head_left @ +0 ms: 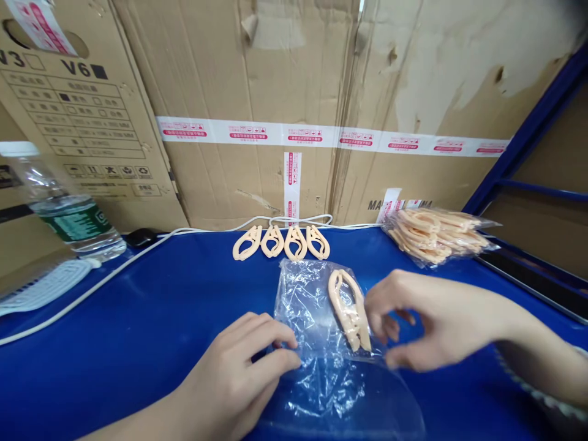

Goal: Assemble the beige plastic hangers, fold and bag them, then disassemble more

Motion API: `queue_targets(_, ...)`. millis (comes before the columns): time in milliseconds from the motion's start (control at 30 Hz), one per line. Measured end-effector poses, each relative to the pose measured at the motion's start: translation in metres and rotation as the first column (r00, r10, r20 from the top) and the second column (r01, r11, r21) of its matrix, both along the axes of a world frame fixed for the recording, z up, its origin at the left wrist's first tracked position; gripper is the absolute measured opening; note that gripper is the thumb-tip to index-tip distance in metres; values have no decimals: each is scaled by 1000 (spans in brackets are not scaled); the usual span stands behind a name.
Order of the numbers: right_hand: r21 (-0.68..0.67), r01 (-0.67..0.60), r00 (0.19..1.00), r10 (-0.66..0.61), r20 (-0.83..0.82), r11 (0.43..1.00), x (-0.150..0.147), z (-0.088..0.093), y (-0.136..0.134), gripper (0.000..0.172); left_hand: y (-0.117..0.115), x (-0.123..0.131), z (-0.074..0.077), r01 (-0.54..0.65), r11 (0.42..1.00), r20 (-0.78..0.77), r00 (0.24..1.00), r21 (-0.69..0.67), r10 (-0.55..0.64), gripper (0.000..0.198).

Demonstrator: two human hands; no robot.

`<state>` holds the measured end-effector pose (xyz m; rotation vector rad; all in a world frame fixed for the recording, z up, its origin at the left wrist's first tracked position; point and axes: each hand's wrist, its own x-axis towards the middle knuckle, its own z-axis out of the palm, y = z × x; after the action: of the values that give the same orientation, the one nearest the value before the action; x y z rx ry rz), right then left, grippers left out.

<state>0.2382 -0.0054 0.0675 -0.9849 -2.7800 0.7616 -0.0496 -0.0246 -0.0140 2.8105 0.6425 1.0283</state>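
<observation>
A clear plastic bag (305, 312) lies flat on the blue surface, with one peach-coloured folded plastic hanger (337, 300) inside its right half. At the bag's left edge, my left hand (257, 361) has thumb and forefinger close together on the film. My right hand (413, 318) is beside the bag's right edge, close to the hanger; its fingers are curled and the thumb stands apart, with nothing visible between them. Beyond the bag, several matching folded hangers (294, 243) lie in a row. A stack of bagged hangers (432, 236) rests at the back right.
Large cardboard boxes (229, 73) stand along the back. A white cable (133, 266) runs across the blue surface (151, 343). On the left are a water bottle (78, 214), a pale slatted plastic object (50, 285) and a small black object (141, 237). A dark flat device (537, 282) lies at right.
</observation>
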Motion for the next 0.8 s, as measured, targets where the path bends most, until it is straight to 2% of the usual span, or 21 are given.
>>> queue_targets(33, 2, 13, 997, -13, -73, 1000, 3, -1, 10, 11, 0, 0, -1, 3, 1000, 6, 1000, 5, -3, 30)
queue_targets(100, 188, 157, 977, -124, -176, 970, 6, -8, 35, 16, 0, -1, -2, 10, 1000, 25, 1000, 16, -10, 29)
queue_targets(133, 342, 221, 970, -168, -176, 913, 6, -14, 49, 21, -1, -1, -2, 13, 1000, 31, 999, 23, -14, 29)
queue_targets(167, 491, 221, 975, -181, -127, 843, 6, -22, 62, 32, -1, -1, -2, 21, 999, 31, 999, 31, -22, 28)
queue_targets(200, 592, 181, 982, -180, -61, 785, 6, -30, 74, 43, -2, -1, -3, 35, 999, 25, 999, 42, -36, 28)
queue_targets(233, 641, 144, 982, -187, -1, 754, 6, -39, 85, 54, -3, -1, -2, 54, 997, 6, 999, 47, -54, 29)
queue_targets(300, 638, 86, 976, -192, 99, 765, 7, -55, 101, 69, -5, -1, 0, 95, 994, -75, 993, 53, -91, 32)
queue_targets(333, 617, 69, 971, -196, 139, 784, 7, -61, 106, 71, -6, -1, 1, 111, 992, -129, 986, 55, -104, 35)
queue_targets(433, 570, 55, 961, -199, 194, 820, 9, -71, 112, 60, -7, -1, 7, 123, 991, -286, 953, 50, -104, 42)
queue_targets(567, 539, 45, 980, -141, 137, 841, 9, -72, 115, 50, -6, -1, 12, 123, 992, -408, 905, -17, -119, 49)
queue_targets(667, 492, 57, 989, -118, 94, 869, 8, -69, 117, 50, -5, -2, 10, 57, 997, -426, 902, -46, -71, 54)
queue_targets(800, 492, 80, 987, -138, 83, 867, 7, -63, 111, 49, -4, -4, 7, -4, 998, -423, 906, -56, -20, 55)
